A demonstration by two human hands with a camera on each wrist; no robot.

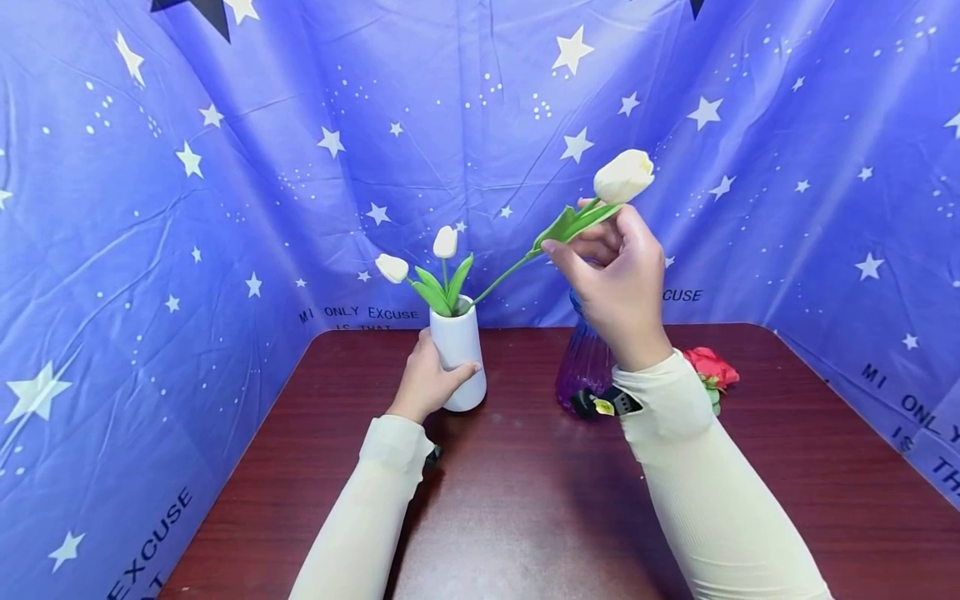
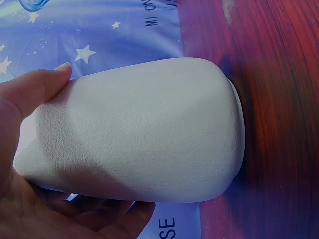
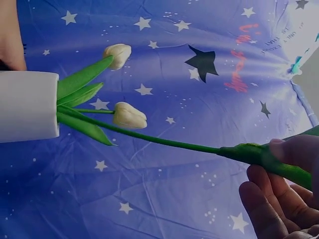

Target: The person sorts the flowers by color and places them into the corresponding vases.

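Observation:
A white vase [image 1: 458, 358] stands upright on the table, and my left hand [image 1: 429, 380] grips its side, thumb across the front. Two white tulips, one leaning left [image 1: 392, 268] and one nearly upright [image 1: 445, 242], rise from its mouth with green leaves. My right hand [image 1: 618, 271] pinches a third white tulip [image 1: 624, 177] by its leaves just below the bloom. In the right wrist view that tulip's green stem [image 3: 174, 144] slants from the vase mouth to my fingers. The stem's lower end is hidden inside the vase.
Behind my right wrist stands a ribbed blue-purple glass vase [image 1: 581, 362], partly covered. A red flower [image 1: 710, 367] lies on the dark wooden table [image 1: 510, 517] to its right. Blue star-printed cloth [image 1: 465, 125] hangs at the back and sides.

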